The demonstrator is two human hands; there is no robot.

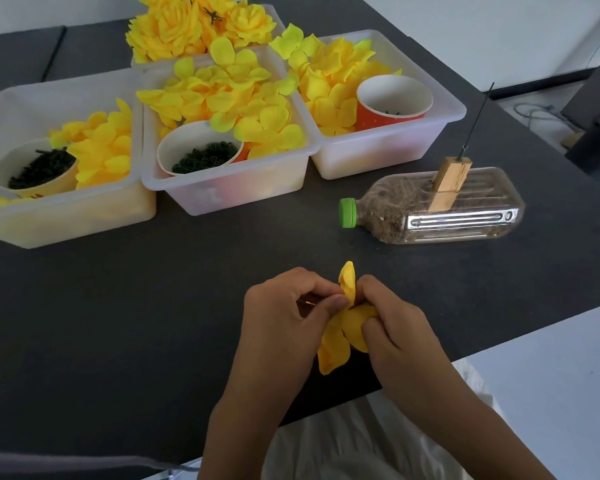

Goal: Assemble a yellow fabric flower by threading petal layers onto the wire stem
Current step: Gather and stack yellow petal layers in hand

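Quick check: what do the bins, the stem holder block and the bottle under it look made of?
Bins: translucent milky plastic; the contents glow through the walls. Block: raw wood, pale with visible grain. Bottle: clear ribbed plastic with a green cap, apparently filled with brown, soil-like material.

petal layer [340,327] between hands: yellow | bottle cap [347,212] beyond right hand: green | table [153,306] under hands: dark grey

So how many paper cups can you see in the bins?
3, one per front bin: a yellow cup in the left bin, a white-rimmed cup in the middle bin, and an orange cup in the right bin. Petals could be hiding others.
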